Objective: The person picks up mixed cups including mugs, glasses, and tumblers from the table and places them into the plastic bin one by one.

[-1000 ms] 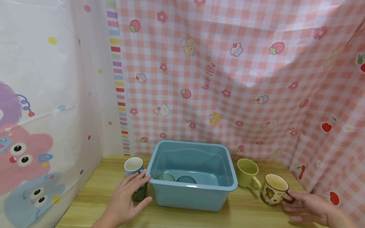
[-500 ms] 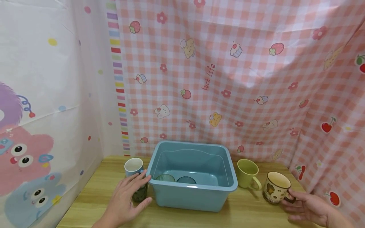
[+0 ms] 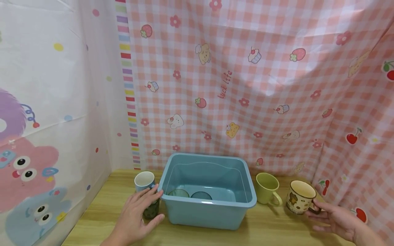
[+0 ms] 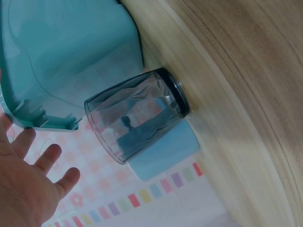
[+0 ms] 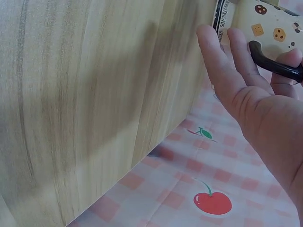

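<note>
My right hand (image 3: 338, 220) pinches the dark handle of a cream mug (image 3: 301, 198) with cookie and bear prints, at the right of the table. In the right wrist view the thumb and a finger meet at the handle (image 5: 274, 66), with other fingertips beside the mug's lower end. At the left, my left hand (image 3: 135, 213) has its fingers extended, fingertips at the rim of a blue plastic tub (image 3: 204, 215). Under that hand stands a dark clear glass (image 4: 137, 113), partly hidden in the head view, and behind it a blue mug (image 3: 144, 180) with a white inside.
Inside the tub, rims of a greenish glass (image 3: 178, 193) and a bluish glass (image 3: 201, 195) show above the front wall. A green mug (image 3: 267, 188) stands between the tub and the cream mug. Patterned cloth (image 3: 227, 102) hangs behind the wooden table (image 3: 258, 235).
The right hand has shifted the cream mug a little back and to the right, higher in the head view. My left hand and the tub have stayed put.
</note>
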### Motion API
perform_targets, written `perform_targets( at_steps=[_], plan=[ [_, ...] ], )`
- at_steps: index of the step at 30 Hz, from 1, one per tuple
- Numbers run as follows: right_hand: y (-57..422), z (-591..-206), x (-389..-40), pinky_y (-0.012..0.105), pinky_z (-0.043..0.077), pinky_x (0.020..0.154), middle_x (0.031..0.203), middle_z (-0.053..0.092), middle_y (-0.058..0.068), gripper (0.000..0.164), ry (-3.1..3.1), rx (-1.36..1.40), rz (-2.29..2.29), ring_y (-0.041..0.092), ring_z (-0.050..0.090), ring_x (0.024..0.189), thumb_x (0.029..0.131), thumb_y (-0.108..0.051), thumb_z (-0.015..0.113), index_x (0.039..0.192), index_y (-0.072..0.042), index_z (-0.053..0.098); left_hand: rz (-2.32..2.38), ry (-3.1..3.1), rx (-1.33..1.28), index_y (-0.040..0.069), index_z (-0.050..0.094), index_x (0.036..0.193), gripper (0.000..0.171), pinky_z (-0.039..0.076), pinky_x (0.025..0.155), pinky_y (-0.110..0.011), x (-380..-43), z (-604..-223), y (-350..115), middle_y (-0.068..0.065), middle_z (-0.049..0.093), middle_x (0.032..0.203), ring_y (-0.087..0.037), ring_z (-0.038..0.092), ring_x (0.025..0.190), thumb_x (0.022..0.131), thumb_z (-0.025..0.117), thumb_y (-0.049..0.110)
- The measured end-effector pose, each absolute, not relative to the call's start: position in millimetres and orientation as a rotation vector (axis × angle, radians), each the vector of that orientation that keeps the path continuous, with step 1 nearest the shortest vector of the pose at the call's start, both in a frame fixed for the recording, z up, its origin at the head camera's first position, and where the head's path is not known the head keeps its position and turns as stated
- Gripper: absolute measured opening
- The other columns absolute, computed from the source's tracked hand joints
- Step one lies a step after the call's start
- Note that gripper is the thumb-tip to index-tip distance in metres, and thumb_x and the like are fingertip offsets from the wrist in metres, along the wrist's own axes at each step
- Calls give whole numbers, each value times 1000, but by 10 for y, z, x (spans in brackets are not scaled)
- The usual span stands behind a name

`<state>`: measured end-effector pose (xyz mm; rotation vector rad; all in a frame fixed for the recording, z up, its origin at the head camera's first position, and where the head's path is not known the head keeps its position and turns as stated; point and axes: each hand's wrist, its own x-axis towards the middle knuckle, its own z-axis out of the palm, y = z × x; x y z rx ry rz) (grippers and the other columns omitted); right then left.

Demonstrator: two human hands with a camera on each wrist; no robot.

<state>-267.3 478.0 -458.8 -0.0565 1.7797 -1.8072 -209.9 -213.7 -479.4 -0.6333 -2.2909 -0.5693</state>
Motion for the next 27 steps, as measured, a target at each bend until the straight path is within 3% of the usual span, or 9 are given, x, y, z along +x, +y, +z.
perform_targets(
  at_steps=[12, 19, 27],
  plan=[
    [4780, -4551, -2682, 47, 60, 103, 119, 79, -3, 37, 1830, -53, -1814, 10, 74, 109, 119, -38, 32, 120, -19, 63, -565, -2290, -636, 24, 65, 149, 72, 51, 97, -68, -2110, -4806, -2142, -5, 63, 156, -39, 64, 132, 83, 90, 38],
    [4786, -4502, -2663, 46, 60, 103, 122, 79, -6, 37, 1853, -78, -1794, 7, 73, 111, 118, -39, 32, 119, -24, 65, -570, -2294, -632, 24, 64, 149, 72, 51, 98, -65, -2096, -4792, -2139, -3, 62, 157, -36, 63, 134, 83, 91, 37],
    [4761, -4383, -2655, 45, 60, 103, 122, 78, -8, 41, 1856, -71, -1790, 8, 74, 111, 118, -41, 31, 118, -18, 66, -564, -2291, -634, 24, 64, 149, 72, 51, 97, -66, -2102, -4794, -2138, -3, 62, 157, -36, 63, 134, 83, 91, 37]
  ],
)
